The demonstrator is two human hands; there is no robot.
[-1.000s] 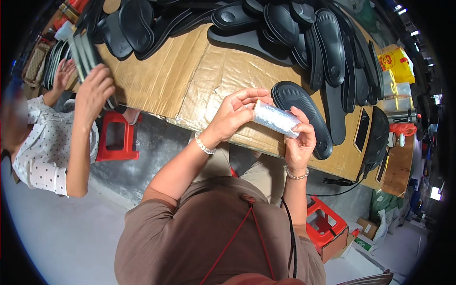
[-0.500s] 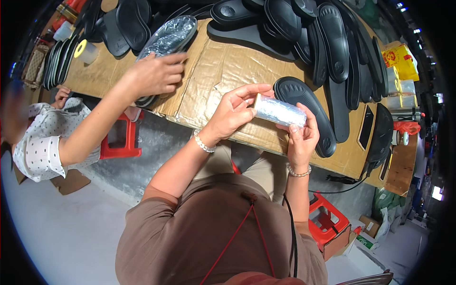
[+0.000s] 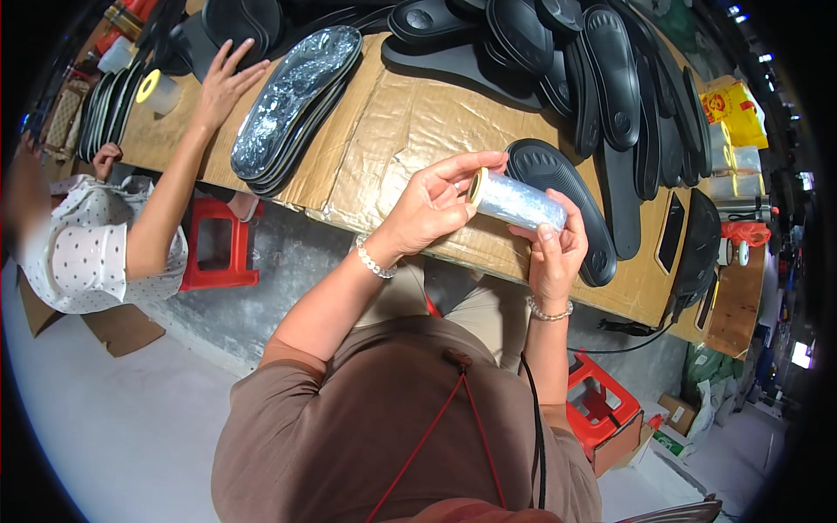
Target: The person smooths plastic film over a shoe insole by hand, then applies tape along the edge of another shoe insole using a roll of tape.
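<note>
A roll of clear plastic film (image 3: 520,202) with a yellowish core is held level above the front of the table. My left hand (image 3: 429,205) grips its left end, thumb below and fingers over the top. At the roll's right end, my right hand (image 3: 556,244) has its fingers and thumb closed around it. Just behind my right hand lies a black insole (image 3: 558,196) on the cardboard-covered table (image 3: 418,113). To the left sits a stack of insoles, the top insole (image 3: 301,91) wrapped in shiny clear film.
A heap of black insoles (image 3: 610,78) covers the back and right of the table. Another film roll (image 3: 158,92) stands at the left, near a co-worker's hand (image 3: 228,83). A dark phone-like slab (image 3: 670,234) and a black cap-like thing (image 3: 700,248) lie at the right.
The co-worker's hand has left the wrapped insole stack and moved back and left toward the black insoles. My hands have barely moved; the roll is turned slightly, showing more of its left end.
</note>
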